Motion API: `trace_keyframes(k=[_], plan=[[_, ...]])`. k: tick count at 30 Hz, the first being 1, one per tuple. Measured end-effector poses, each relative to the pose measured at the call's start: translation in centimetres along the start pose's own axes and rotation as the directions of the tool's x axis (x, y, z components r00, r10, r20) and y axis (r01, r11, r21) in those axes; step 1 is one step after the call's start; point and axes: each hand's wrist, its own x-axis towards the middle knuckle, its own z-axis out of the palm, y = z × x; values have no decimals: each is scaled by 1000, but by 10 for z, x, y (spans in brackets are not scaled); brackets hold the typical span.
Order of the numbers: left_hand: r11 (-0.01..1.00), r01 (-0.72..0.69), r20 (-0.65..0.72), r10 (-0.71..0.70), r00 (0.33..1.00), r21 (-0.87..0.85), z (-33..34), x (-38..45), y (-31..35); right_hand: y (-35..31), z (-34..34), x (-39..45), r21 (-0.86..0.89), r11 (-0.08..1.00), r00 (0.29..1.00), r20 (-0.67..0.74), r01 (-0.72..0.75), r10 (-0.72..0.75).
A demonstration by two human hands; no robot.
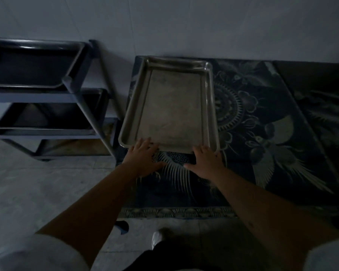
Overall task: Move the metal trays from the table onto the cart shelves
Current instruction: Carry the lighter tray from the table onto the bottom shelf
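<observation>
A rectangular metal tray (172, 106) lies on the table (262, 173), which is covered by a dark cloth with bird and flower patterns. My left hand (143, 159) rests at the tray's near left corner, fingers spread and touching the rim. At the near right part of the rim, my right hand (205, 161) lies flat with its fingertips against the edge. Neither hand is closed around the tray. To the left stands the cart (82, 98), with one tray (35, 65) on its top shelf and another tray (53, 114) on the middle shelf.
The cart's bottom shelf (72, 147) shows a bare surface. A pale wall runs behind the table and cart. Grey tiled floor (37, 192) lies in front of the cart. My shoe (157, 239) is near the table's front edge.
</observation>
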Motion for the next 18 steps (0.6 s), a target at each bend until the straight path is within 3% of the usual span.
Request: trace_keyframes(k=[4,7,13,18], plan=[[1000,-2,17,1,1000,15,4,18,-6,4,9,14,-12,1000,996,-92,3,-4],[996,-51,3,51,999,-70,7,6,-5,11,18,6,45,999,979,-203,18,-9],[964,7,86,16,996,-265,29,-47,14,32,39,-42,135,985,989,-107,112,-98],[950,-21,197,86,977,-311,50,-95,30,43,55,-83,235,970,983,153,61,-99]])
